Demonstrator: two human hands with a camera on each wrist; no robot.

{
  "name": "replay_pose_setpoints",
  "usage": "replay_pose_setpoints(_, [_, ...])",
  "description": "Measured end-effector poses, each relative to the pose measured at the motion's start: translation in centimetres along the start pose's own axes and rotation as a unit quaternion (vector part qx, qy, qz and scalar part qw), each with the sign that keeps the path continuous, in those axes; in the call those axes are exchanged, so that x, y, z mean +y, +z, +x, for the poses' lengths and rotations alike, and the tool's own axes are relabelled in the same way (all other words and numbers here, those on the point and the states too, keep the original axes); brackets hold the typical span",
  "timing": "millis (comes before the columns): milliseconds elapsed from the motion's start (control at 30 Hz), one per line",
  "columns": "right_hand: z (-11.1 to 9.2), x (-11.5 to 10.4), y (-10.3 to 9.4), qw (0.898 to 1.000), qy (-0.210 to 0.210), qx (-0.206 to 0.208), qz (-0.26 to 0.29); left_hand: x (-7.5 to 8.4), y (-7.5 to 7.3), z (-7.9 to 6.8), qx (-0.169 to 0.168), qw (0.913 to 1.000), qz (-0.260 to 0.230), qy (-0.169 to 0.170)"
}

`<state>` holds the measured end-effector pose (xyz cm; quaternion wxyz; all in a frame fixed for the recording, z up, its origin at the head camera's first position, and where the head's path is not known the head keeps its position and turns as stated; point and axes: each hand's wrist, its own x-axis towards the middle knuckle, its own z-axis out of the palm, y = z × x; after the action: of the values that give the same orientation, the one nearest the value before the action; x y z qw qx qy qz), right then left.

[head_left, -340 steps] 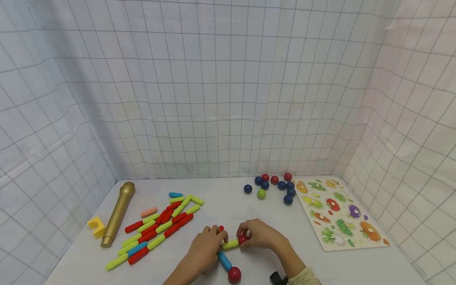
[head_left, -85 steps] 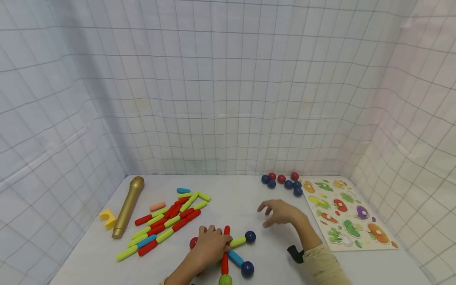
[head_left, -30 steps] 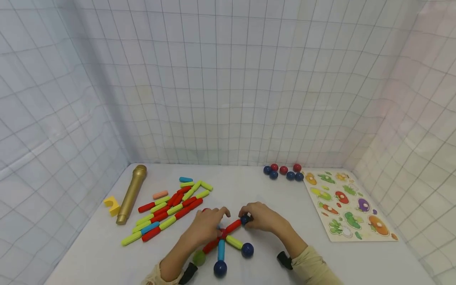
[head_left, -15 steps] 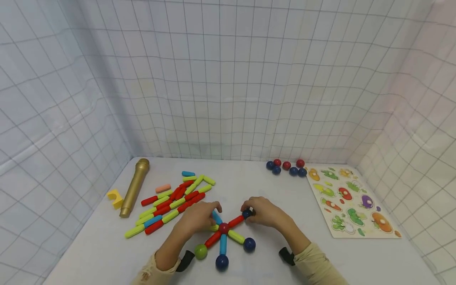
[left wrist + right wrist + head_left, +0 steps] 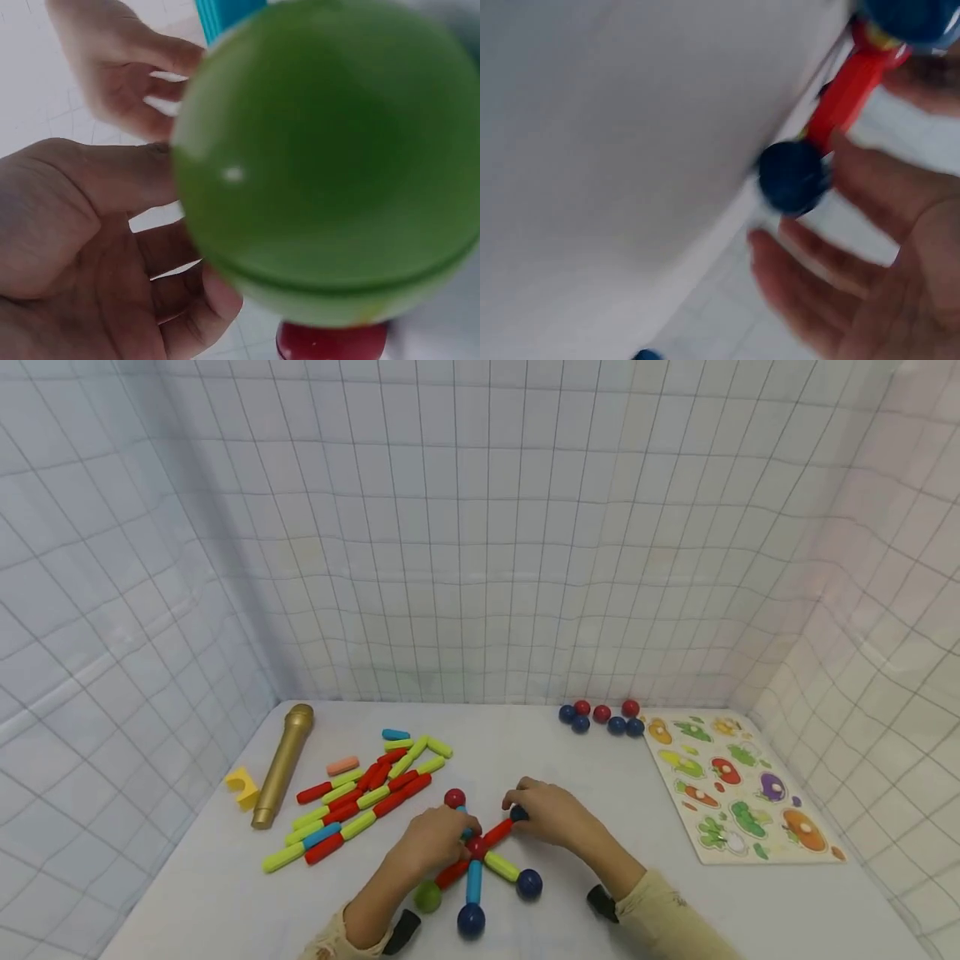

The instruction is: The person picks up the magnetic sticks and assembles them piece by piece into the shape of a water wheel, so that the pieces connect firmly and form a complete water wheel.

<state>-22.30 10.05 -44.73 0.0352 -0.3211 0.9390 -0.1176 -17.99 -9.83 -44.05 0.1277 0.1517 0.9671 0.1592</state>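
Note:
A star-shaped construction of coloured sticks and balls lies near the table's front edge. Around its red centre ball (image 5: 476, 847) spread red, blue and yellow-green sticks. A green ball (image 5: 427, 896), dark blue balls (image 5: 471, 921) and a red ball (image 5: 454, 797) cap visible ends. My left hand (image 5: 431, 845) pinches a blue stick (image 5: 466, 832) close to the centre; in the left wrist view the green ball (image 5: 330, 150) hides its fingertips. My right hand (image 5: 555, 814) holds the dark blue ball (image 5: 793, 177) ending the upper-right red stick (image 5: 847, 94), thumb on one side, fingers on the other.
Loose sticks (image 5: 360, 822) lie at left, beside a golden tube (image 5: 282, 766) and a yellow notched block (image 5: 242, 787). Several red and dark blue balls (image 5: 602, 714) sit at the back right, near a vegetable puzzle board (image 5: 738, 789).
Compared with 2.8 seconds ago, the star has turned clockwise and my right hand has come onto a dark blue end ball. In the last half second my left hand shifted right, toward the centre.

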Motion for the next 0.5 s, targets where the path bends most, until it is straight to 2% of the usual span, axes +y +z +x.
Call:
replay_pose_setpoints(133, [-1.5,-2.8,-0.1,1.000,-0.001,0.008,-0.017,0.4,0.8,0.3,0.002,0.9998,-0.021,-0.001])
replay_pose_setpoints(200, [-1.8,-4.0,-0.1,1.000,-0.011,0.000,-0.004,0.3,0.4,0.3,0.003,0.9988,-0.049,-0.001])
replay_pose_setpoints(267, [-1.8,-4.9,0.1,1.000,-0.019,-0.008,-0.006,-0.3,-0.6,0.1,0.021,0.9970,-0.075,-0.007])
replay_pose_setpoints(333, [-1.4,-5.3,0.4,0.999,-0.024,-0.012,-0.019,-1.7,-1.9,-0.1,0.056,0.9953,-0.074,-0.027])
replay_pose_setpoints(400, [-1.1,-5.2,0.7,0.999,-0.029,-0.016,-0.030,-3.7,-3.3,-0.4,0.094,0.9929,-0.046,-0.056])
replay_pose_setpoints(433, [-0.9,-5.2,0.9,0.999,-0.034,-0.020,-0.035,-4.9,-3.9,-0.7,0.106,0.9908,-0.030,-0.078])
replay_pose_setpoints(500, [-0.6,-5.1,1.1,0.998,-0.039,-0.026,-0.033,-7.0,-4.7,-1.2,0.107,0.9871,0.005,-0.119])
